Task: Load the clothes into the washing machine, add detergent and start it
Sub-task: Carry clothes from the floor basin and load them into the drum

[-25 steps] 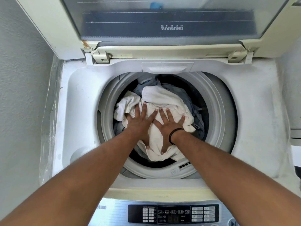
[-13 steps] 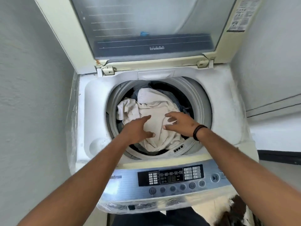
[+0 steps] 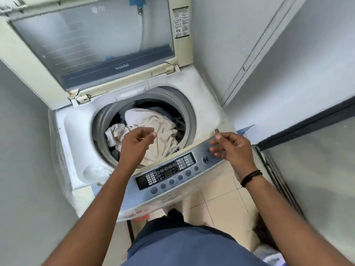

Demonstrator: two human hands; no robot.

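Observation:
A top-loading washing machine [image 3: 201, 96] stands with its glass lid [image 3: 92, 41] raised. White and cream clothes [image 3: 153, 123] fill the drum [image 3: 99, 127], with darker blue items under them. My left hand [image 3: 134, 143] hovers above the front of the drum, fingers loosely curled, holding nothing. Over the right end of the control panel [image 3: 169, 175] hangs my right hand [image 3: 232, 148], with a black band on the wrist, fingers relaxed and empty. No detergent is in view.
Grey walls close in on the left and back right. A dark-framed glass door [image 3: 307, 169] stands to the right. Beige floor tiles [image 3: 217, 206] lie in front of the machine. A round recess [image 3: 96, 172] sits in the machine's top at the front left.
Both hands have lifted off the white clothes and drawn back out of the drum. My right hand has swung right over the control panel. My view has pulled back and tilted.

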